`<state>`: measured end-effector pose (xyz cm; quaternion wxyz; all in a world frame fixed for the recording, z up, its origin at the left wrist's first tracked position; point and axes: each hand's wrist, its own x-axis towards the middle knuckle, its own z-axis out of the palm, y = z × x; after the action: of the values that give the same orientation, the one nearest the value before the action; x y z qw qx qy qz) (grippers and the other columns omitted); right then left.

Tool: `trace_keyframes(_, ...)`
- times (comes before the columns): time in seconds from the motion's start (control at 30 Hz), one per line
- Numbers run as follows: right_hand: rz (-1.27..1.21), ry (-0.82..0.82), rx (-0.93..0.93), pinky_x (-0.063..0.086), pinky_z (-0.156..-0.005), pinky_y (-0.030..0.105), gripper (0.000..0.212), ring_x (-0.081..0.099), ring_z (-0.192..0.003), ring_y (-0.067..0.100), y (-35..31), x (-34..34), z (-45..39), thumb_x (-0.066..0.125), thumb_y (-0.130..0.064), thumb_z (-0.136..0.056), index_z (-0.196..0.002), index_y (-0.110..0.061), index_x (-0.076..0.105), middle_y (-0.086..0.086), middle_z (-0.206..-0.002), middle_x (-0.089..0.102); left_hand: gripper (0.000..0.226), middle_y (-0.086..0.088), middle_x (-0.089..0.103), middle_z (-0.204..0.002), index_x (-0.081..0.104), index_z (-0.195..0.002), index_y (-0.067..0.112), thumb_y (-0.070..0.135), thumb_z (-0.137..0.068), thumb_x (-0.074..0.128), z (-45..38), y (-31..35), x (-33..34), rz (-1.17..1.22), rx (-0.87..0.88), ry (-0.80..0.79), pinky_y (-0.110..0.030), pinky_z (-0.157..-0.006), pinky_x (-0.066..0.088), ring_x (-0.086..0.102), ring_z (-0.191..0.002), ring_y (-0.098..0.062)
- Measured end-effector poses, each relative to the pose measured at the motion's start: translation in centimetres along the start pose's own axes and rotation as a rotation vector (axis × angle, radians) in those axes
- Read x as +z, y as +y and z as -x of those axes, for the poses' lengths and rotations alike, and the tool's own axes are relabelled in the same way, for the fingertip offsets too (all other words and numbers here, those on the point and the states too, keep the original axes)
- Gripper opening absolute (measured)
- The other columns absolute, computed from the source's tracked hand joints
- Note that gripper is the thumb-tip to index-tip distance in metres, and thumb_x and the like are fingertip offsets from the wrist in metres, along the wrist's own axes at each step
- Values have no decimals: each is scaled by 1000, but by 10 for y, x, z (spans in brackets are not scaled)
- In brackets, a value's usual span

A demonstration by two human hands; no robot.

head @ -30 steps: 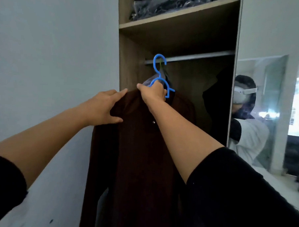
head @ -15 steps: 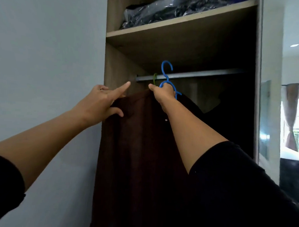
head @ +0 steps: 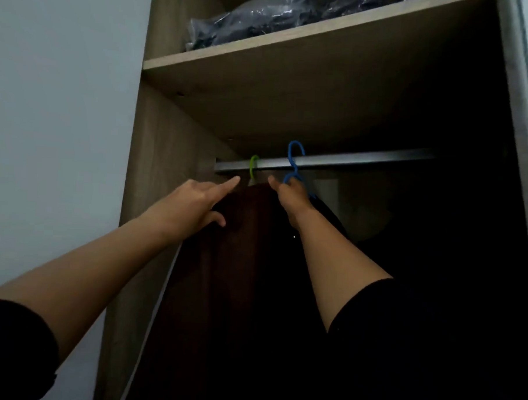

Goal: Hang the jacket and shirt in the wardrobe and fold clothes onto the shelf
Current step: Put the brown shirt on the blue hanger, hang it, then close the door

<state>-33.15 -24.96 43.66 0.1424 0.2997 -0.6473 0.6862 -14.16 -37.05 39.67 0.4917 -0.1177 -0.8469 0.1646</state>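
Left hand (head: 196,203) flat on brown shirt (head: 233,259), right hand (head: 291,195) gripping blue hanger (head: 294,162) at rail (head: 349,162), green hanger (head: 253,166) beside.

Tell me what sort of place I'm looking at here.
Most likely a bedroom wardrobe at home: a wooden cabinet with a metal hanging rail, a blue hanger hooked on it, and a shelf above holding bagged clothes.
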Motion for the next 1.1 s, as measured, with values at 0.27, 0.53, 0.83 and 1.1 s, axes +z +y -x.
trace_keyframes(0.27, 47, -10, 26, 33, -112, 46, 72, 36, -136, 31, 23, 4, -12, 56, -42, -84, -142, -6, 35, 14, -149, 36, 63, -19, 70, -103, 64, -115, -3, 18, -60, 86, 5, -8, 34, -101, 161, -50, -40, -75, 56, 71, -86, -33)
trace_keyframes(0.53, 145, 33, 6, 34, -112, 44, 62, 38, -135, 30, 24, -2, 17, 52, -41, -91, -143, -10, 37, 12, -148, 38, 62, -17, 65, -119, 59, -124, 0, 19, -70, 80, 25, 12, 23, 12, 66, -76, -27, -94, 39, 64, -107, -31)
trace_keyframes(0.83, 474, 76, -122, 20, -113, 46, 60, 17, -142, 29, -9, -14, 139, 51, -36, -94, -148, -32, 24, 5, -155, 20, 64, -10, 50, -139, 43, -141, 12, 32, -85, 66, 83, 54, -53, 35, -245, -257, -28, -102, 36, 51, -123, -25)
trace_keyframes(1.1, 519, -13, -245, 26, -106, 44, 65, 25, -136, 26, -20, 27, 284, 50, -37, -93, -150, -35, 17, 1, -150, 27, 66, -10, 44, -144, 38, -144, 13, 32, -87, 65, 186, 77, -164, -62, -479, -374, -31, -107, 34, 49, -124, -28)
